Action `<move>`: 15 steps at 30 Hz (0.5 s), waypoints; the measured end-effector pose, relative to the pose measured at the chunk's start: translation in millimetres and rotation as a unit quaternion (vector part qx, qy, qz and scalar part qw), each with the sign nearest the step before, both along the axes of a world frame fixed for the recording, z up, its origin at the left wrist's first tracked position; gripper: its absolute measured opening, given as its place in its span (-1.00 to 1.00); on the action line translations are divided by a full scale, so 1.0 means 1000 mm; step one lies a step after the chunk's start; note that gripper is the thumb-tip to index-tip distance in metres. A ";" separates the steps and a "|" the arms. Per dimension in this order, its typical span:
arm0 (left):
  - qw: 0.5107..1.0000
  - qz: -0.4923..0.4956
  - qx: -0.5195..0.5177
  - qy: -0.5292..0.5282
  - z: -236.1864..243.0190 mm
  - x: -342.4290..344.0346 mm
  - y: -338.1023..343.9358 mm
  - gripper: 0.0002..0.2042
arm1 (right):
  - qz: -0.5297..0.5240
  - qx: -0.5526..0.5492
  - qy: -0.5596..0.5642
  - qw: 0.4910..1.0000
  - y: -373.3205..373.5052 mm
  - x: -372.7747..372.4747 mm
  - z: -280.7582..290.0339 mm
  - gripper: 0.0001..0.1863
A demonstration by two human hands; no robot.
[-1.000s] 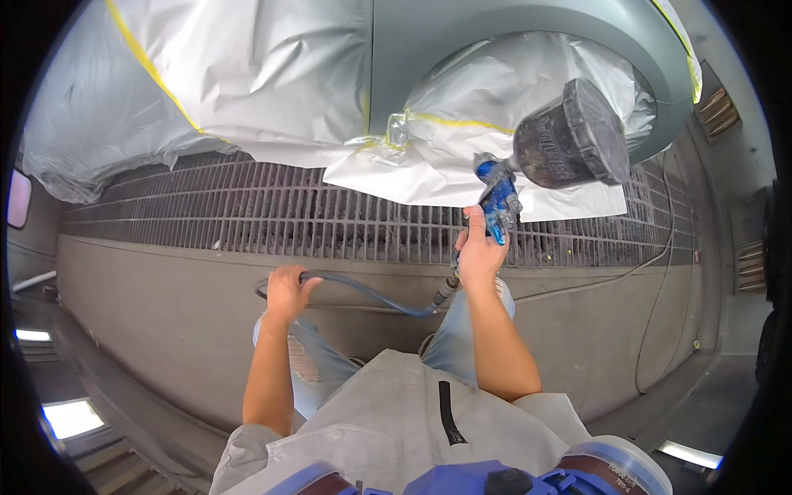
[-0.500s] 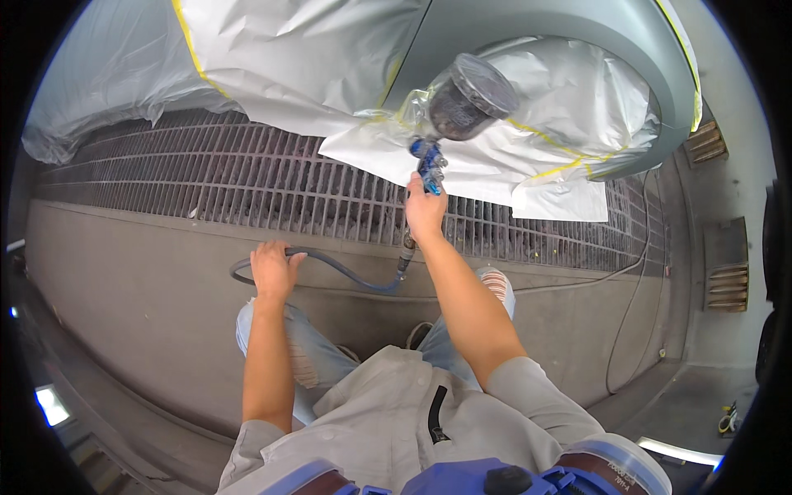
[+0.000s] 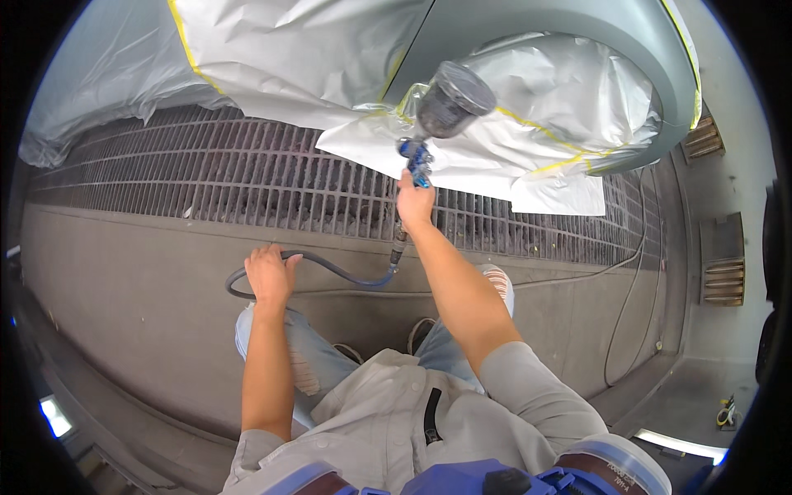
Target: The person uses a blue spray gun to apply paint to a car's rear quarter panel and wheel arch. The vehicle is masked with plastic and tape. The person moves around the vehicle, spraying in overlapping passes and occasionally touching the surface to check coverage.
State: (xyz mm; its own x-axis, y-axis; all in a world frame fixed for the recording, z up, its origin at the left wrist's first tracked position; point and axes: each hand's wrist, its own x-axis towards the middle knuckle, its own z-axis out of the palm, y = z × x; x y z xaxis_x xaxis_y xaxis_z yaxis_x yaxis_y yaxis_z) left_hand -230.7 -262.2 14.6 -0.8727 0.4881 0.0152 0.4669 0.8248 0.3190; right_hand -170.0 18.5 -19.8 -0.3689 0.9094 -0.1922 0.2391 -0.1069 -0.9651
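My right hand [image 3: 416,202] is wrapped round the handle of a blue spray gun [image 3: 418,158]. A dark, translucent paint cup [image 3: 454,101] sits on top of the gun, tilted to the right. From the handle's lower end a grey air hose [image 3: 351,276] loops left to my left hand [image 3: 269,275], whose fingers are curled over it. Beyond the gun is a grey-green car body panel [image 3: 528,18] with a wheel arch. White masking sheet [image 3: 569,78], edged with yellow tape, covers the wheel opening and hangs below it. Whether the trigger is pulled I cannot tell.
A metal floor grating [image 3: 272,177] runs under the car's edge. The hose continues right along the floor [image 3: 148,280] and up the side. Clear plastic film [image 3: 91,91] drapes the far left. Louvred vents [image 3: 723,280] line the right wall. A blue respirator [image 3: 462,478] shows at the bottom.
The spray gun and my right hand have shifted slightly left, with the cup moving left and a little nearer. My left hand keeps its hold on the hose.
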 end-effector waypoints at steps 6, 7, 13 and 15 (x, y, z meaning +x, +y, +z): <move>1.000 -0.012 0.011 0.014 0.001 -0.004 0.016 -0.71 | -0.103 0.025 0.078 0.991 -0.021 0.052 0.017 -0.77; 1.000 -0.016 0.001 0.005 0.003 -0.006 0.020 -0.72 | -0.072 -0.035 0.107 0.991 -0.023 0.062 0.028 -0.77; 0.981 -0.172 0.031 -0.083 0.031 -0.002 0.037 -0.72 | 0.107 -0.067 0.087 0.988 0.020 0.104 0.115 -0.76; 0.981 -0.183 0.052 -0.044 0.039 0.006 0.046 -0.74 | 0.003 0.019 0.111 0.994 0.029 0.112 0.137 -0.77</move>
State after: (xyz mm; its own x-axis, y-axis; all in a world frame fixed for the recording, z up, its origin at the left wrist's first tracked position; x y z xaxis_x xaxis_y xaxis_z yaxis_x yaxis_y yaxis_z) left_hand -224.5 -216.3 53.8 -0.6395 0.7687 0.0145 0.6925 0.5678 0.4450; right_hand -57.7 47.4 117.1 -0.4046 0.9118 -0.0703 0.0201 -0.0680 -0.9975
